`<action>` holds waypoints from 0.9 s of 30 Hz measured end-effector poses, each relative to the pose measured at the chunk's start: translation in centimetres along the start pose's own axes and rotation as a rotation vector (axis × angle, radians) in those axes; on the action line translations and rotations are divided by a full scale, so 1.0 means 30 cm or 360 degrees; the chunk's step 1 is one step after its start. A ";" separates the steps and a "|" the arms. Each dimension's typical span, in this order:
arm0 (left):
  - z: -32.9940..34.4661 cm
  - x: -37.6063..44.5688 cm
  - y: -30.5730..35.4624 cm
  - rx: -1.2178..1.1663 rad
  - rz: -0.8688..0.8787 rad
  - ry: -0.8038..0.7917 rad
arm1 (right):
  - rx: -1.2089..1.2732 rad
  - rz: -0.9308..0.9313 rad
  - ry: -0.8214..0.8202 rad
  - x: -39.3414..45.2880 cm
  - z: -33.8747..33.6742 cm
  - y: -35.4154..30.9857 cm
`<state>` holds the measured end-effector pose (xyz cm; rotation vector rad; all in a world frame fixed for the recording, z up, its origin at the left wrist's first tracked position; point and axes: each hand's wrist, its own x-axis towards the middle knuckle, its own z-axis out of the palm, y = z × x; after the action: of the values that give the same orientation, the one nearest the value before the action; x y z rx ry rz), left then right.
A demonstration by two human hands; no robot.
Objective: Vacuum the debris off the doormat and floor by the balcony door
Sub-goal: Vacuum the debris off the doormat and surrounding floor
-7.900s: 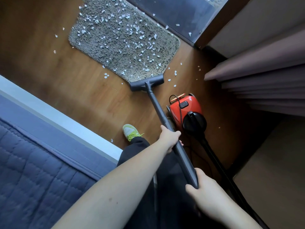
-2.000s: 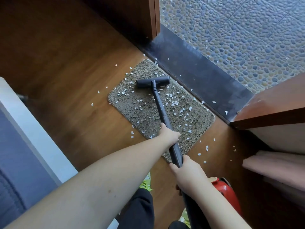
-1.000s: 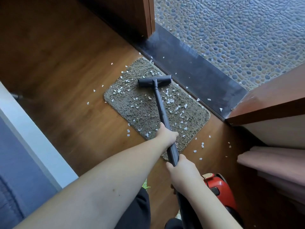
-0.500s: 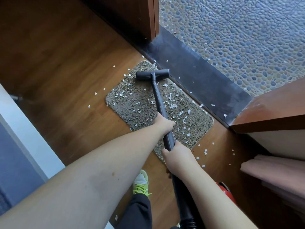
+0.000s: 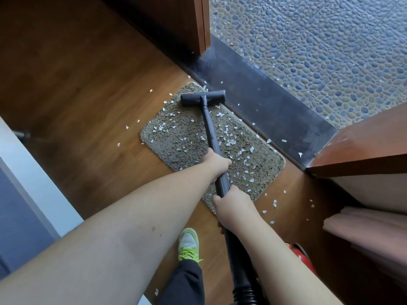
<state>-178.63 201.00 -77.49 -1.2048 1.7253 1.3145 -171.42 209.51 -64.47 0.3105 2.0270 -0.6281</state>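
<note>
Clearly, in the head view, I had my left hand (image 5: 214, 160) and right hand (image 5: 231, 203) each in a closed grip around the vacuum wand (image 5: 210, 128). Its nozzle (image 5: 203, 98) sat at the doormat's (image 5: 176, 148) twelve-o'clock edge. Most debris (image 5: 229, 140) remained, toward three o'clock and on the floor (image 5: 284, 208).

Neon-green sneaker (image 5: 189, 245) on wood; pebbled balcony paving (image 5: 319, 47); folded curtain (image 5: 365, 230) at right

Beyond both gripping hands, the doormat (image 5: 182, 139) looks coarse and shaggy. The wand (image 5: 211, 130) is matt plastic; the floor (image 5: 88, 84), smooth wood.
</note>
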 end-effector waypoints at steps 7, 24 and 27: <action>0.084 -0.077 -0.041 0.0034 -0.0024 -0.0045 | 0.0043 0.0029 0.0004 -0.061 -0.009 0.091; 0.218 -0.283 -0.234 0.0072 -0.0077 -0.0093 | 0.0038 0.0135 -0.0011 -0.241 0.050 0.313; 0.244 -0.329 -0.273 0.0101 -0.0074 -0.0068 | 0.0039 0.0151 -0.0014 -0.279 0.065 0.359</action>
<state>-167.63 210.16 -73.80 -1.1658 1.6865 1.2400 -160.80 217.73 -61.39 0.4151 1.9849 -0.5946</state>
